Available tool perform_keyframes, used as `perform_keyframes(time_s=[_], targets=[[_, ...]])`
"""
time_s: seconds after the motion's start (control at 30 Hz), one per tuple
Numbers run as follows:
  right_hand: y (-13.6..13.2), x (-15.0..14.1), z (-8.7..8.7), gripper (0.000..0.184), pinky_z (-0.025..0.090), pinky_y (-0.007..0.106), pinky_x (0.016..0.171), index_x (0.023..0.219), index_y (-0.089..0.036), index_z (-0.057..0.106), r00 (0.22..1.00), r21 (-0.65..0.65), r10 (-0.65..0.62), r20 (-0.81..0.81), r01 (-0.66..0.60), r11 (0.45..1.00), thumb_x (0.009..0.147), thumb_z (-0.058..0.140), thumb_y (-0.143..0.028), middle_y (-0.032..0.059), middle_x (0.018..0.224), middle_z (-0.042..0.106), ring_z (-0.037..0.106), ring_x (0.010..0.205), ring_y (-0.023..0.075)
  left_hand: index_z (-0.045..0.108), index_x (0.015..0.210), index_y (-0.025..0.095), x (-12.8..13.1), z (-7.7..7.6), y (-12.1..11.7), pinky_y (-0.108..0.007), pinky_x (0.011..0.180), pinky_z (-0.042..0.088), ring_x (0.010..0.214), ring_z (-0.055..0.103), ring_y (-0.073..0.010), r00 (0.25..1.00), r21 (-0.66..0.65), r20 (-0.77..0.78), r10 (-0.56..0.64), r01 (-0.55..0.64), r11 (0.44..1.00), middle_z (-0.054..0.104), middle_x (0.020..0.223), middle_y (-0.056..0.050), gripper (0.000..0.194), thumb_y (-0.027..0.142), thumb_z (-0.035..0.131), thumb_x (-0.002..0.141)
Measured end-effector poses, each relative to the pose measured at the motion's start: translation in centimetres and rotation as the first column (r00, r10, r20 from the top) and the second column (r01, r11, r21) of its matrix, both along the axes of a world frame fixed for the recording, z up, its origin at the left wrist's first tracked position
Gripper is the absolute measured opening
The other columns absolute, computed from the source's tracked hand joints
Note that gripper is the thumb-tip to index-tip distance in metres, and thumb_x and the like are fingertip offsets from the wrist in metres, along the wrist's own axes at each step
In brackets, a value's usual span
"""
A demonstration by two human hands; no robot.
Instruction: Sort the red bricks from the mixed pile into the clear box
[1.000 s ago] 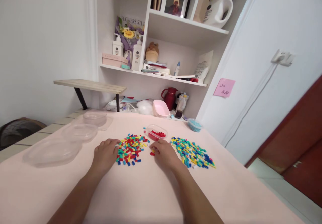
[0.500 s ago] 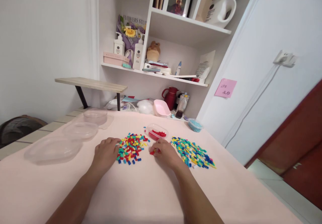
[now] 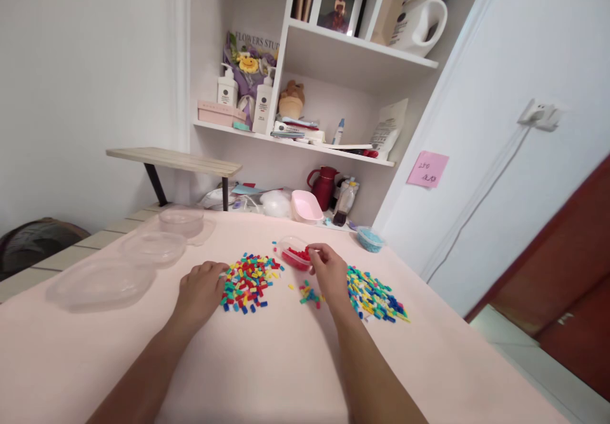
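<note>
Pale pink cloth (image 3: 257,370) lies under your forearms. Your left hand (image 3: 200,287) rests palm down, fingers loosely bent against the heap of mixed brick-shaped pieces (image 3: 248,283); whether anything is under them, you can't tell from here. A careless drag there could scatter the edge. Between the heaps sits a loose cluster (image 3: 311,294), close to your right wrist, which could sweep it into the multicoloured right-hand heap (image 3: 374,294) if it drops low. Your right hand (image 3: 328,270) has thumb and fingertips drawn together at the clear tub (image 3: 291,240) of red pieces (image 3: 295,258); a pinched piece can't be made out. A knuckle catching that thin rim might tip it. Farther off stands a tub of light-blue pieces (image 3: 370,239).
</note>
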State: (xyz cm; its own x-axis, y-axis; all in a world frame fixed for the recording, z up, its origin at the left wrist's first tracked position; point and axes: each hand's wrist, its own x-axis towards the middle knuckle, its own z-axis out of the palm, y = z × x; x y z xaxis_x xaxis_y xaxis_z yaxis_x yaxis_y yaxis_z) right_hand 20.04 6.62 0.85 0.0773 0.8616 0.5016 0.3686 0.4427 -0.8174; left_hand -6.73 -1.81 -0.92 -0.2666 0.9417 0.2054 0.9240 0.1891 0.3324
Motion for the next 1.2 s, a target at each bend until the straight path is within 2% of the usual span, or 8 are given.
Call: perform_keyframes(time_s=[0.13, 0.23, 0.4, 0.53, 0.73, 0.87, 1.0, 1.2], targets=[[0.6, 1.0, -0.2, 0.044, 0.048, 0.029, 0.064, 0.119, -0.019, 0.067, 0.995, -0.004, 0.010, -0.102, -0.010, 1.000, 0.084, 0.056, -0.044, 0.0034, 0.088, 0.070, 0.064, 0.065, 0.0177, 0.065, 0.122, 0.029, -0.1, -0.2, 0.2, -0.045, 0.102, 0.040, 0.123, 0.055, -0.0269, 1.000, 0.003, 0.005, 0.004, -0.004, 1.000, 0.065, 0.131, -0.005, 0.041, 0.027, 0.035, 0.094], [0.2, 1.0, -0.3, 0.038, 0.048, 0.030, 0.062, 0.110, -0.018, 0.070, 0.992, -0.015, 0.086, -0.088, -0.088, 0.996, 0.088, 0.052, -0.044, 0.0025, 0.077, 0.067, 0.061, 0.061, 0.0174, 0.065, 0.122, 0.029, -0.1, -0.2, 0.1, -0.046, 0.102, 0.040, 0.121, 0.055, -0.0273, 1.000, 0.011, 0.008, -0.001, 0.000, 1.000, 0.065, 0.131, -0.006, 0.041, 0.027, 0.035, 0.094], [-1.3, -0.4, -0.4, 0.022, 0.049, 0.030, 0.075, 0.096, -0.021, 0.075, 0.910, 0.042, 0.339, 0.241, -0.358, 0.933, 0.090, 0.055, -0.026, 0.0055, 0.089, 0.071, 0.063, 0.078, 0.0186, 0.066, 0.121, 0.029, 0.1, 0.2, -0.3, -0.044, 0.101, 0.041, 0.119, 0.056, -0.0261, 1.000, 0.023, 0.011, -0.008, 0.008, 1.000, 0.066, 0.128, -0.005, 0.041, 0.026, 0.037, 0.093], [-2.2, -1.9, -1.3, 0.032, 0.048, 0.030, 0.083, 0.105, -0.024, 0.077, 0.772, -0.014, 0.463, 0.435, -0.509, 0.861, 0.089, 0.053, -0.011, 0.0061, 0.098, 0.067, 0.062, 0.090, 0.0179, 0.067, 0.120, 0.029, 0.2, 0.3, -0.4, -0.044, 0.101, 0.041, 0.118, 0.057, -0.0256, 1.000, 0.030, 0.013, -0.005, 0.005, 1.000, 0.067, 0.127, -0.006, 0.041, 0.025, 0.037, 0.092], [-2.7, -3.0, -2.5, 0.037, 0.047, 0.029, 0.084, 0.110, -0.028, 0.077, 0.685, -0.029, 0.447, 0.575, -0.529, 0.848, 0.090, 0.052, -0.010, 0.0057, 0.102, 0.062, 0.059, 0.092, 0.0174, 0.065, 0.123, 0.026, 0.1, 0.1, -0.3, -0.045, 0.103, 0.040, 0.122, 0.054, -0.0265, 1.000, 0.018, 0.017, -0.022, 0.022, 1.000, 0.065, 0.130, -0.007, 0.041, 0.026, 0.035, 0.094], [-2.7, -2.3, -1.8, 0.036, 0.048, 0.029, 0.085, 0.101, -0.024, 0.076, 0.713, -0.058, 0.441, 0.545, -0.492, 0.869, 0.088, 0.049, -0.004, 0.0059, 0.103, 0.062, 0.060, 0.093, 0.0171, 0.064, 0.123, 0.027, 0.0, 0.1, -0.3, -0.045, 0.103, 0.039, 0.123, 0.054, -0.0258, 1.000, 0.016, 0.015, -0.020, 0.020, 1.000, 0.064, 0.132, -0.007, 0.041, 0.026, 0.034, 0.095], [-2.8, -1.9, -1.1, 0.038, 0.048, 0.029, 0.087, 0.107, -0.024, 0.075, 0.747, -0.052, 0.445, 0.494, -0.486, 0.873, 0.087, 0.049, -0.004, 0.0058, 0.104, 0.061, 0.060, 0.095, 0.0171, 0.065, 0.121, 0.028, -0.1, 0.3, -0.2, -0.045, 0.102, 0.040, 0.121, 0.055, -0.0255, 1.000, 0.023, 0.012, -0.008, 0.008, 1.000, 0.066, 0.130, -0.006, 0.041, 0.024, 0.033, 0.095], [-3.1, -2.7, -1.2, 0.043, 0.047, 0.026, 0.085, 0.097, -0.030, 0.080, 0.656, -0.029, 0.514, 0.553, -0.601, 0.799, 0.083, 0.052, -0.001, 0.0036, 0.106, 0.060, 0.059, 0.096, 0.0155, 0.067, 0.118, 0.028, -0.5, 0.0, 0.2, -0.043, 0.100, 0.042, 0.120, 0.057, -0.0245, 1.000, 0.049, 0.013, 0.007, -0.007, 0.999, 0.067, 0.129, -0.006, 0.042, 0.022, 0.033, 0.094]])
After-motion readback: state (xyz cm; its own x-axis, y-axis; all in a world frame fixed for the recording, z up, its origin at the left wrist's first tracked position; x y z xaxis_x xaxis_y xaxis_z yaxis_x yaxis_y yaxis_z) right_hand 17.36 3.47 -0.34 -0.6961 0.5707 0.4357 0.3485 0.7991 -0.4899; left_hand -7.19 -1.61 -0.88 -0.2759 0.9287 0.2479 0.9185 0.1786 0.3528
